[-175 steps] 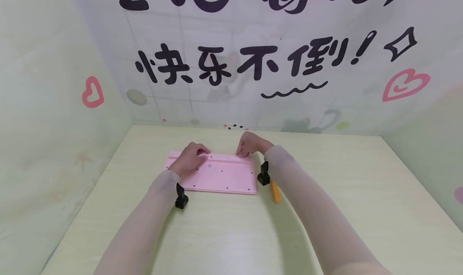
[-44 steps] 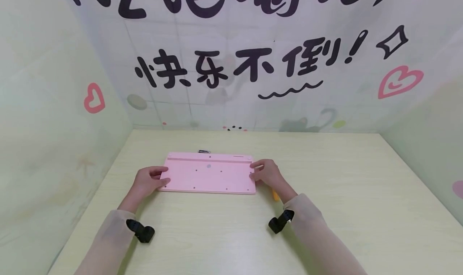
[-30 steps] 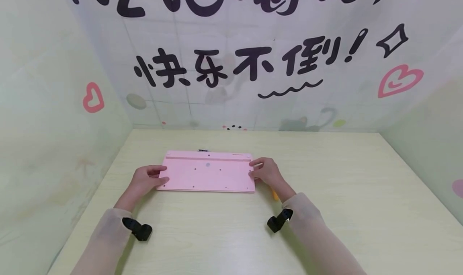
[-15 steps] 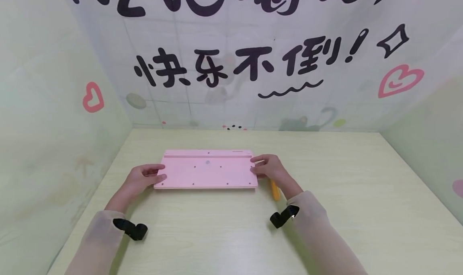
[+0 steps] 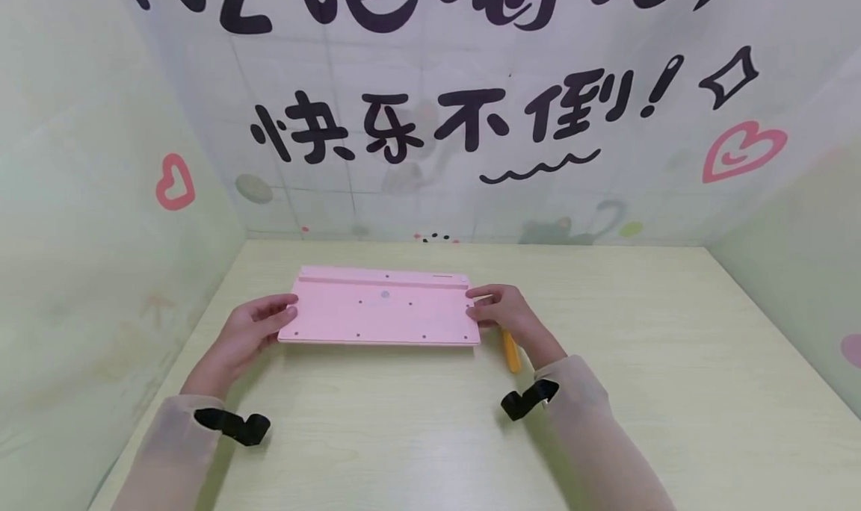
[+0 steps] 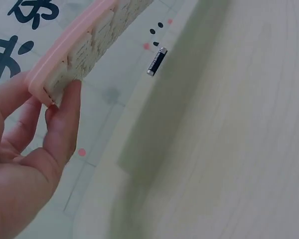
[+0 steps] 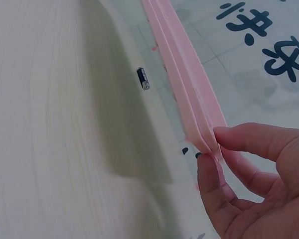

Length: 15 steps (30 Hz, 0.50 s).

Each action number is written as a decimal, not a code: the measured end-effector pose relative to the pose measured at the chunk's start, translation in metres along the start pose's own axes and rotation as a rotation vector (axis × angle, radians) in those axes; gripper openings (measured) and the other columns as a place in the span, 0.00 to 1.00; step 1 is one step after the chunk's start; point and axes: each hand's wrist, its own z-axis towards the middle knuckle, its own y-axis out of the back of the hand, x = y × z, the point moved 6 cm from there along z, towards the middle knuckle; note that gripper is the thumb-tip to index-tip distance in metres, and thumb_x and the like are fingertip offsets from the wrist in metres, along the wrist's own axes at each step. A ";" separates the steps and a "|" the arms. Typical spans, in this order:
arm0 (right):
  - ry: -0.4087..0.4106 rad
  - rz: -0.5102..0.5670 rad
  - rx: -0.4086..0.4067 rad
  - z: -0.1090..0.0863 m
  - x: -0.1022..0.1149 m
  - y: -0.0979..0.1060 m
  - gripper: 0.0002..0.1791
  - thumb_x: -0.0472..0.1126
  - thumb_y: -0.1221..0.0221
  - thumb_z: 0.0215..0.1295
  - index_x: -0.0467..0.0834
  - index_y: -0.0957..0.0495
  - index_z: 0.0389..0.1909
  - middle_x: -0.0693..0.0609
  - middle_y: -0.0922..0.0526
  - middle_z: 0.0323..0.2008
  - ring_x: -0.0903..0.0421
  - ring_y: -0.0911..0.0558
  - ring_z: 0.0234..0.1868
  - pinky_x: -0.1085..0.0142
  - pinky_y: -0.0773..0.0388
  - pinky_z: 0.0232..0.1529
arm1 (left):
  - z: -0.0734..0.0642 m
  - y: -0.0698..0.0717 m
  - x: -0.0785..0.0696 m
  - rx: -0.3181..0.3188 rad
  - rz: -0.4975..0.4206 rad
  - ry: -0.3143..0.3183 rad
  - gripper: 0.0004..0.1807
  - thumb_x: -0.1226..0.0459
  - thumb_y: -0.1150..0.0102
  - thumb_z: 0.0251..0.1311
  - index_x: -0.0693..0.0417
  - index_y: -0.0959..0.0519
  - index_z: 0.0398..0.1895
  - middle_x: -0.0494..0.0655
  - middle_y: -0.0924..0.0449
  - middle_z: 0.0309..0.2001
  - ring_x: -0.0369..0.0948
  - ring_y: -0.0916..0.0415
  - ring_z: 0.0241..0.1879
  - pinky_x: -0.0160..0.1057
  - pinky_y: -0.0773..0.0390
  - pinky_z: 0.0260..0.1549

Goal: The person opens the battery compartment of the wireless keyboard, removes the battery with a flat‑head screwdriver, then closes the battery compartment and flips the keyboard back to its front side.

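Note:
A pink keyboard point(image 5: 383, 313) is held up off the table, its screw-dotted underside toward the head camera. Cream keys show on its other face in the left wrist view. My left hand point(image 5: 245, 335) pinches the left end between thumb and fingers. At the right end, my right hand point(image 5: 511, 317) pinches the edge the same way. On the table lies a small dark battery point(image 6: 157, 61) with silver ends; the right wrist view shows this battery point(image 7: 143, 78) too, while in the head view the keyboard hides it.
An orange stick-like object point(image 5: 511, 352) lies on the pale wooden table point(image 5: 417, 429) beside my right hand, partly covered by it. A printed cloth wall point(image 5: 430, 197) stands behind the table, with side walls at left and right.
Earlier both hands were at the keyboard's far edge; then they took its two ends. The keyboard has since risen off the table, left end highest, covering the battery from the head view.

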 end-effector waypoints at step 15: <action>0.036 0.079 0.006 0.005 -0.003 -0.005 0.19 0.27 0.39 0.54 0.34 0.24 0.49 0.45 0.24 0.33 0.55 0.23 0.29 0.65 0.21 0.35 | -0.013 -0.004 -0.031 -0.005 -0.014 -0.077 0.14 0.64 0.39 0.57 0.51 0.24 0.47 0.43 0.30 0.46 0.34 0.25 0.34 0.30 0.23 0.34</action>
